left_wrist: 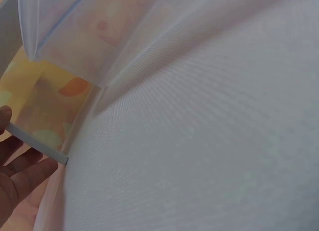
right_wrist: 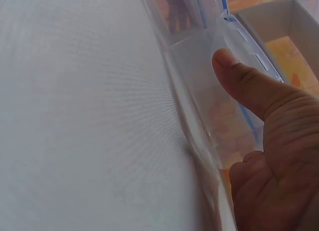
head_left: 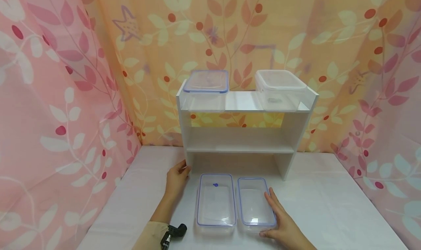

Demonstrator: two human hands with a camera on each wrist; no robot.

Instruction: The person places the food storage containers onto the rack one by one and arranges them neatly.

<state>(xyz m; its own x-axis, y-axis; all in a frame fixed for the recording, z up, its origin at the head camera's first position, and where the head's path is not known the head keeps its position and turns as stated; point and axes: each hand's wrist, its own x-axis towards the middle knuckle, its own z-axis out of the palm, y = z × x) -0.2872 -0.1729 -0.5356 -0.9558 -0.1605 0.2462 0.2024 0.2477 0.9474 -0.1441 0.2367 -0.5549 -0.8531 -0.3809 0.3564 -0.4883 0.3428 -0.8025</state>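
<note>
My left hand [head_left: 176, 180] pinches the front edge of the left side panel of a white two-tier shelf [head_left: 241, 140], low near the table. In the left wrist view, the thumb lies on one face of that panel [left_wrist: 39, 145] and the fingers on the other. My right hand [head_left: 283, 222] is spread against the near right corner of a clear container with a blue-rimmed lid [head_left: 254, 197]; its thumb is at the front wall and its fingers lie straight along the right side. Left of it stands a larger clear blue-rimmed container [head_left: 216, 202]. Both containers sit before the shelf.
On the shelf's top tier stand a blue-lidded clear container [head_left: 205, 96] at left and a white-lidded one [head_left: 279, 91] at right. A white cloth covers the table [head_left: 322, 202]. Patterned curtains [head_left: 158, 107] hang behind and at both sides.
</note>
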